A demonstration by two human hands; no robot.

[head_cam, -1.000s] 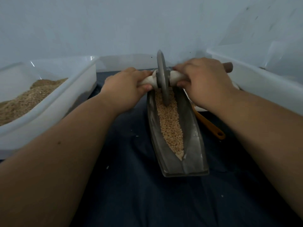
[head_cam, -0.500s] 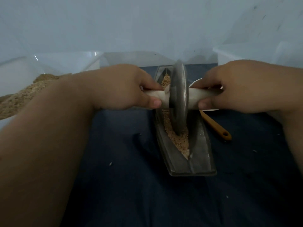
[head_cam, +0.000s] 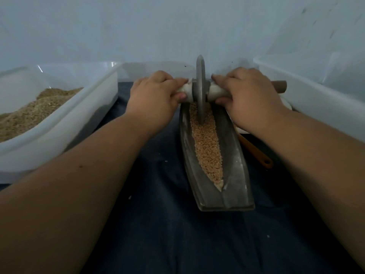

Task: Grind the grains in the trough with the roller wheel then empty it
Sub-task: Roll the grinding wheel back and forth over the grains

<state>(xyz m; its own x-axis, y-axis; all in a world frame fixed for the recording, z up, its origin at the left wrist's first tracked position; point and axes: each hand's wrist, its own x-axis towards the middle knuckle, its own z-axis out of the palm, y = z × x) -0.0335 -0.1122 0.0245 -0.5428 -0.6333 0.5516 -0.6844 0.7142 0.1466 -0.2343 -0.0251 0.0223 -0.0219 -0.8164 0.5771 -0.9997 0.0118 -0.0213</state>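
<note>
A long grey boat-shaped trough (head_cam: 235, 175) lies on the dark cloth, running away from me. Tan grains (head_cam: 209, 147) fill its groove. The grey roller wheel (head_cam: 200, 89) stands upright in the groove at the far end of the trough. Its axle handle sticks out on both sides. My left hand (head_cam: 156, 95) grips the pale left handle, and my right hand (head_cam: 246, 95) grips the right handle, whose brown tip (head_cam: 279, 86) pokes out past my fingers.
A white plastic bin (head_cam: 59, 131) with ground tan meal (head_cam: 31, 113) stands at the left. Another white bin (head_cam: 316, 95) stands at the right. An orange-handled tool (head_cam: 256, 153) lies right of the trough, partly under my right arm. A white wall rises behind.
The wheel was rolled from the far end toward me to the near part of the trough, then pushed back away. Both hands kept their grip on the handles and moved with it.
</note>
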